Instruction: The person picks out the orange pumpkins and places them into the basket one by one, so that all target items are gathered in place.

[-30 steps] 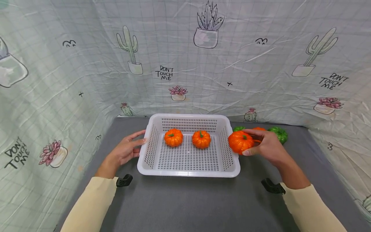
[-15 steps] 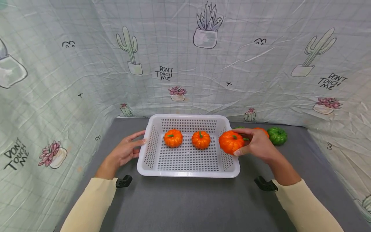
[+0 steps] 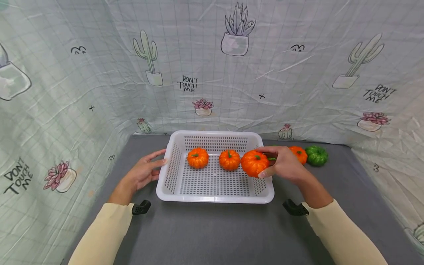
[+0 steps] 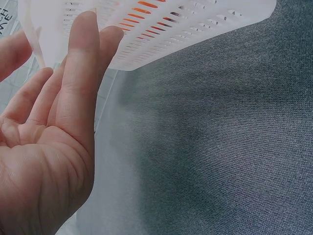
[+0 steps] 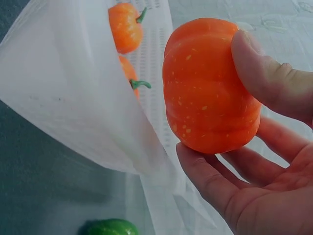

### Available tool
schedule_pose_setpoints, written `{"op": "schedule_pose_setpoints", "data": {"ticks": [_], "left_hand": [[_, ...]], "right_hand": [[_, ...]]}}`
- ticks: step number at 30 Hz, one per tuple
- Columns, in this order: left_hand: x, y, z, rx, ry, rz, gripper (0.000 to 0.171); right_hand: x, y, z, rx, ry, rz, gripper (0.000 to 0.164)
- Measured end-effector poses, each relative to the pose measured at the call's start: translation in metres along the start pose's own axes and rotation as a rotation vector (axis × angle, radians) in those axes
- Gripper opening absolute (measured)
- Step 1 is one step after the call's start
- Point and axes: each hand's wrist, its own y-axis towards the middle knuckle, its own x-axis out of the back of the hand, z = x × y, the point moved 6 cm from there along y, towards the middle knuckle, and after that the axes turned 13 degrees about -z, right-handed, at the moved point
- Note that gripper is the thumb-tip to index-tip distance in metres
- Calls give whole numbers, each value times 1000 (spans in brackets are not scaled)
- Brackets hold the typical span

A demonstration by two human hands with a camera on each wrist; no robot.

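Note:
My right hand (image 3: 281,162) grips a small orange pumpkin (image 3: 254,163) over the right end of a white slotted basket (image 3: 214,199). In the right wrist view, thumb and fingers press the sides of this shiny, ribbed pumpkin (image 5: 208,88), just beyond the basket wall (image 5: 88,88). Inside the basket sit two more orange pumpkins with green stems, one at left (image 3: 198,158) and one near the middle (image 3: 229,160). At the basket's left rim rests my left hand (image 3: 145,171), its fingers fairly straight, fingertips touching the wall. The left wrist view shows its palm (image 4: 44,166) beside the slotted side (image 4: 161,29).
Behind my right hand, an orange pumpkin (image 3: 299,154) and a green one (image 3: 316,155) stand on the grey tabletop (image 3: 212,235). Another green bit shows past the fingers. A cactus-print cloth (image 3: 212,66) hangs along the back and sides.
My right hand has carried the orange pumpkin left, from the basket's right rim to over its inside. The pumpkins behind it show more now. My left hand stays at the rim.

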Motion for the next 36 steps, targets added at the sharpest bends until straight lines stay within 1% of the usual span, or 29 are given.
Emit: {"op": "schedule_pose_setpoints", "data": {"ticks": [2,9,14,22,26,31,36], "left_hand": [[-1,0,0,-2,-2,10,79],[-1,1,1,-1,1,-5,75],[0,3,2,3,-1,0,76],[3,2,2,-7,2,-3,75],[3,1,1,-10,5,-7,75],[3,1,2,-9,2,-3,76],[2,1,2,-10,7,-3,75]], "right_hand": [[-4,1,0,-3,3,11,79],[-19,8,7,4,16,61,78],[-29,13,9,-1,13,81,77],[-48,20,19,48,27,136,76],[-54,23,24,63,37,167,78],[-62,29,29,84,54,228,78],[-69,33,35,121,45,263,76]]}}
